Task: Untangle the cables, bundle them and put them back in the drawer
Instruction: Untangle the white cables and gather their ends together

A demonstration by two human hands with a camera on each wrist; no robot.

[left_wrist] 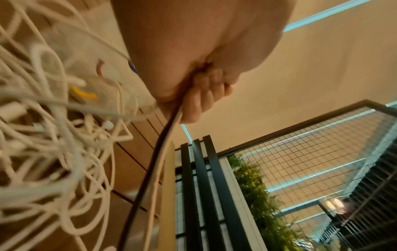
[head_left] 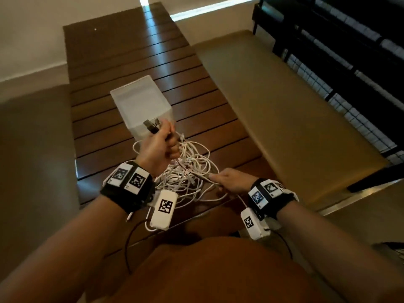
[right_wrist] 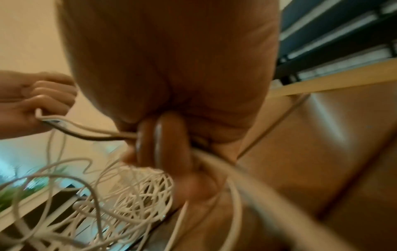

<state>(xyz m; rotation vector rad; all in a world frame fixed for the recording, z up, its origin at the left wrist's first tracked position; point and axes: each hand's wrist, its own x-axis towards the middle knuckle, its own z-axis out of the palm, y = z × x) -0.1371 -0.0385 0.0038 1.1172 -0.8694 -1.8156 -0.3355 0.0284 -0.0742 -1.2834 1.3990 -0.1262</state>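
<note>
A: On the slatted table [head_left: 135, 68], progress entry: cables [head_left: 192, 171] mostly one white tangle; nothing bundled, nothing in the translucent drawer [head_left: 140, 101] just behind.

B: Grip status?

A: Left hand [head_left: 159, 147] fisted round plug ends, raised above the heap. Right hand [head_left: 231, 182] pinches strands at the heap's near edge; a black and a white strand run between both hands.

B: Judgement: early untangling.

Tangle of thin white cables [head_left: 188, 171] in loose overlapping loops, heaped on the near end of the slatted wooden bench [head_left: 131, 62], one dark cable [left_wrist: 150, 169] running alongside a white one, plug ends [head_left: 150, 125] raised above the heap, translucent white drawer [head_left: 142, 106] standing just behind.
</note>
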